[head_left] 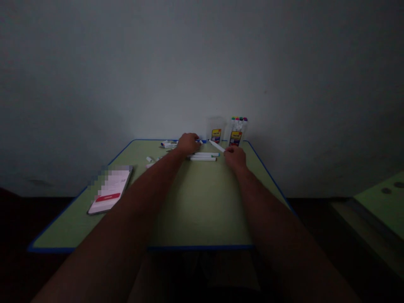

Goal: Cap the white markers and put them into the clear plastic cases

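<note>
My right hand [236, 157] is closed round the back end of a white marker [217, 147]. Its uncapped dark tip points left and up toward my left hand. My left hand [188, 143] is over the far part of the table, fingers curled, with a small white marker cap [201, 142] at its fingertips. Between and below the hands, white markers [203, 159] lie side by side on the table. More loose markers [168, 144] lie to the left of my left hand, partly hidden by it. Small white pieces [149, 159], maybe caps, lie beside my left forearm.
A clear plastic case [216, 130] with a yellow label stands at the table's back edge. Right of it, another case [237, 132] holds several markers with coloured caps. A tablet or phone [110, 189] lies on the left of the blue-edged green table [202, 210]. Behind is a wall.
</note>
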`<state>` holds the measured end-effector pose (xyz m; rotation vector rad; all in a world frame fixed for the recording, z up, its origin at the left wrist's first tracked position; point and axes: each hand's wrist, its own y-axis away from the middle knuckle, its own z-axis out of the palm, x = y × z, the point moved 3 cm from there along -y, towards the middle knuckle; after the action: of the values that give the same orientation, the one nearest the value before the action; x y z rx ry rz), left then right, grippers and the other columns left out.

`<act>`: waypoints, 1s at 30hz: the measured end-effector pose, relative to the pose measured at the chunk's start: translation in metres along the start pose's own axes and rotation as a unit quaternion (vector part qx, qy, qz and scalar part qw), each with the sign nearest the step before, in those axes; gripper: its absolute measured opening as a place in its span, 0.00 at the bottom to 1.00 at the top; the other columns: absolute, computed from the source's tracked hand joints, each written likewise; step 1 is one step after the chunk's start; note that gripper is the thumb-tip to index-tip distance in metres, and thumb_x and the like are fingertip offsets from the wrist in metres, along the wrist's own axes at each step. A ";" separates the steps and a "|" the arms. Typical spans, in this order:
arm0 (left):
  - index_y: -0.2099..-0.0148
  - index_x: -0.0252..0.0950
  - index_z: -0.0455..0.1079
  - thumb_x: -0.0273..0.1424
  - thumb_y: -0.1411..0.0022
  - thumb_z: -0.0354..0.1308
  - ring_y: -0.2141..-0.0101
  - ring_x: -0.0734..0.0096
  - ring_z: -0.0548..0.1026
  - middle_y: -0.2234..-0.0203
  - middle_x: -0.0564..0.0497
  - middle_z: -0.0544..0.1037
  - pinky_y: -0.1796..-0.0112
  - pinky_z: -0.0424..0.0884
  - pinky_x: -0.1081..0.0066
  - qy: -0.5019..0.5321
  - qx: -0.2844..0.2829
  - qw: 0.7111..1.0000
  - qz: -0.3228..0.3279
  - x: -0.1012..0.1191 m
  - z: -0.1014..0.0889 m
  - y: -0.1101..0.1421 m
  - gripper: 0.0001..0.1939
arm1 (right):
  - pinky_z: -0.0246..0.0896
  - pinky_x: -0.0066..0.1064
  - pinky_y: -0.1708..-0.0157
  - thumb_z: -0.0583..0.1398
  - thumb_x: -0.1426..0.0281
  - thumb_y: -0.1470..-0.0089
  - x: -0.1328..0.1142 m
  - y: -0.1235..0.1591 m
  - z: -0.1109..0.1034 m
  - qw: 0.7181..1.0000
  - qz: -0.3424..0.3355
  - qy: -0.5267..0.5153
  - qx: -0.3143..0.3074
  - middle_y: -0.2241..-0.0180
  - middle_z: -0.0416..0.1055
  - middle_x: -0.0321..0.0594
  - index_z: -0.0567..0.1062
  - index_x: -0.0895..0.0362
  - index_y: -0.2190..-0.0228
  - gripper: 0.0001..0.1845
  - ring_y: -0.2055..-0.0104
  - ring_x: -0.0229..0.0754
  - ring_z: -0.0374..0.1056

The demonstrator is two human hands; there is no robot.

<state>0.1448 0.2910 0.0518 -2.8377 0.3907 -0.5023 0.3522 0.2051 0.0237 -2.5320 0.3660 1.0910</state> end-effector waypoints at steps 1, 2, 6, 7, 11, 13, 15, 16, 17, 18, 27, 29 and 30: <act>0.44 0.34 0.77 0.36 0.39 0.61 0.46 0.52 0.75 0.47 0.39 0.79 0.44 0.68 0.60 0.002 -0.009 1.000 0.002 0.001 0.004 -0.005 0.23 | 0.65 0.37 0.52 0.59 0.72 0.49 0.000 0.000 0.000 1.000 0.001 -0.003 0.002 0.60 0.79 0.46 0.81 0.58 0.66 0.10 0.56 0.48 0.74; 0.43 0.34 0.77 0.36 0.40 0.61 0.46 0.52 0.75 0.46 0.38 0.79 0.44 0.68 0.60 0.004 -0.017 1.000 0.002 0.003 0.008 -0.009 0.24 | 0.65 0.36 0.52 0.60 0.72 0.49 0.000 0.001 0.000 1.000 0.000 -0.006 0.005 0.61 0.79 0.46 0.80 0.57 0.67 0.09 0.56 0.48 0.74; 0.41 0.35 0.76 0.35 0.43 0.63 0.45 0.51 0.74 0.46 0.36 0.78 0.43 0.67 0.57 0.009 -0.030 0.999 -0.007 0.005 0.018 -0.021 0.26 | 0.66 0.36 0.52 0.60 0.72 0.50 0.001 0.000 0.000 1.000 0.002 -0.014 0.016 0.63 0.79 0.44 0.79 0.55 0.70 0.06 0.57 0.47 0.74; 0.42 0.36 0.76 0.35 0.43 0.64 0.45 0.51 0.74 0.46 0.36 0.79 0.44 0.67 0.57 0.008 -0.032 0.999 -0.010 0.006 0.020 -0.023 0.26 | 0.66 0.36 0.52 0.60 0.72 0.50 0.001 0.000 0.000 1.000 0.005 -0.016 0.017 0.63 0.79 0.44 0.79 0.55 0.71 0.06 0.57 0.47 0.74; 0.45 0.39 0.79 0.32 0.46 0.64 0.49 0.52 0.77 0.50 0.40 0.81 0.47 0.70 0.58 -0.001 -0.046 0.999 -0.007 0.008 0.026 -0.027 0.24 | 0.65 0.36 0.51 0.60 0.72 0.50 0.000 0.001 -0.001 1.000 0.019 -0.010 0.012 0.61 0.79 0.44 0.80 0.55 0.69 0.08 0.56 0.48 0.74; 0.46 0.39 0.79 0.31 0.46 0.64 0.50 0.52 0.77 0.51 0.40 0.81 0.48 0.70 0.58 -0.001 -0.042 0.999 -0.005 0.009 0.027 -0.029 0.24 | 0.66 0.36 0.52 0.60 0.71 0.49 0.000 0.002 -0.002 1.000 0.022 -0.012 0.008 0.61 0.80 0.44 0.80 0.55 0.68 0.08 0.56 0.47 0.74; 0.45 0.39 0.79 0.31 0.46 0.64 0.49 0.51 0.76 0.50 0.40 0.81 0.47 0.70 0.57 0.011 -0.022 1.000 -0.009 0.007 0.026 -0.030 0.24 | 0.66 0.35 0.53 0.60 0.71 0.49 -0.001 0.002 -0.002 1.000 0.015 -0.016 0.009 0.61 0.79 0.44 0.80 0.55 0.68 0.08 0.57 0.47 0.74; 0.45 0.39 0.78 0.31 0.46 0.65 0.48 0.52 0.76 0.49 0.40 0.81 0.46 0.69 0.57 0.022 -0.008 1.000 -0.012 0.006 0.024 -0.030 0.24 | 0.66 0.35 0.53 0.60 0.71 0.49 -0.001 0.003 -0.003 1.000 0.011 -0.017 0.011 0.62 0.79 0.44 0.80 0.56 0.68 0.08 0.58 0.47 0.74; 0.45 0.38 0.78 0.31 0.45 0.65 0.48 0.52 0.76 0.49 0.40 0.80 0.45 0.68 0.58 0.035 0.009 0.999 -0.019 0.003 0.021 -0.030 0.24 | 0.66 0.35 0.54 0.60 0.71 0.49 -0.002 0.003 -0.003 1.000 0.008 -0.018 0.013 0.62 0.79 0.44 0.80 0.56 0.68 0.08 0.58 0.47 0.73; 0.45 0.38 0.78 0.31 0.45 0.65 0.47 0.54 0.75 0.48 0.40 0.80 0.45 0.68 0.60 0.050 0.025 0.998 -0.026 0.000 0.016 -0.029 0.24 | 0.66 0.35 0.54 0.60 0.72 0.49 -0.002 0.003 -0.003 1.000 0.006 -0.018 0.016 0.62 0.79 0.44 0.80 0.56 0.67 0.09 0.59 0.46 0.73; 0.51 0.33 0.80 0.29 0.49 0.68 0.59 0.59 0.80 0.60 0.43 0.84 0.57 0.74 0.65 0.237 0.065 0.953 -0.176 -0.029 -0.035 0.039 0.21 | 0.66 0.36 0.54 0.59 0.71 0.48 -0.023 0.011 -0.006 0.998 -0.038 -0.038 0.014 0.63 0.79 0.44 0.80 0.56 0.67 0.09 0.59 0.46 0.73; 0.54 0.33 0.80 0.28 0.52 0.70 0.64 0.62 0.80 0.64 0.45 0.83 0.61 0.74 0.65 0.293 0.052 0.939 -0.175 -0.027 -0.043 0.064 0.20 | 0.66 0.36 0.53 0.59 0.71 0.47 -0.030 0.015 -0.008 0.998 -0.048 -0.044 0.015 0.63 0.79 0.44 0.80 0.57 0.66 0.09 0.59 0.46 0.73; 0.56 0.33 0.81 0.28 0.54 0.70 0.66 0.63 0.79 0.66 0.47 0.83 0.61 0.74 0.65 0.307 0.054 0.936 -0.165 -0.026 -0.046 0.076 0.19 | 0.66 0.37 0.53 0.59 0.71 0.47 -0.033 0.017 -0.009 0.998 -0.050 -0.047 0.014 0.63 0.79 0.44 0.80 0.57 0.66 0.09 0.59 0.46 0.73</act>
<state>0.0876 0.2191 0.0656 -2.5831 -0.0252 -1.4390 0.3298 0.1895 0.0503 -2.4363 0.2249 1.1519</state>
